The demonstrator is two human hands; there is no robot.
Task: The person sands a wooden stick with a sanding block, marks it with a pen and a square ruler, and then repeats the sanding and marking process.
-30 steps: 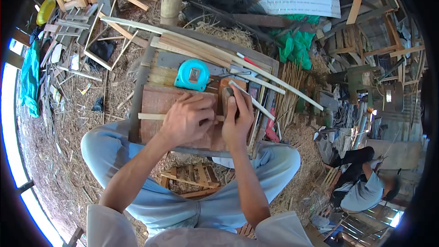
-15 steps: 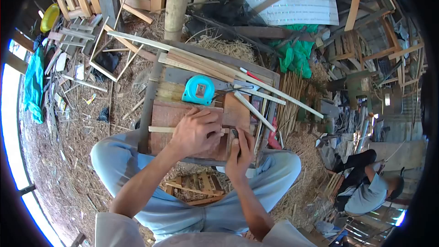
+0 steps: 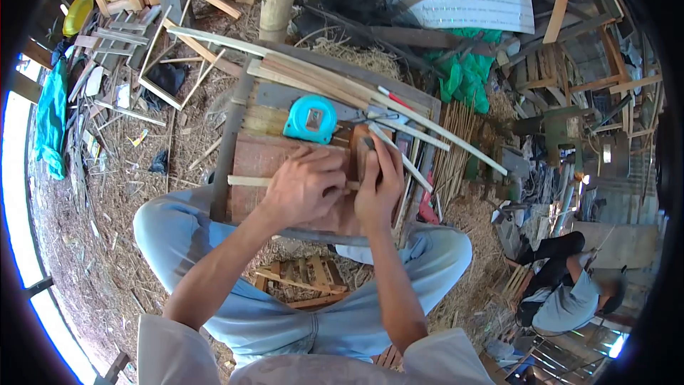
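Note:
My left hand is closed over a thin pale wooden strip, pressing it on the reddish-brown board of the low workbench. Past its fingers, the strip's other end reaches toward my right hand. That hand is closed around a small brown wooden block with a dark part near the fingertips; its exact kind is partly hidden. Just beyond my left hand lies a turquoise tape measure. Another pale strip slants beside my right hand.
Long wooden strips lie across the bench's far side, with a red-and-white pen-like item. A red-handled tool is at the right edge. Wooden frames rest on the littered floor. Another person sits at the right.
My right hand has moved away from my body, taking the block from the bench's near side toward its middle. My left hand stays on the strip. The view has shifted slightly.

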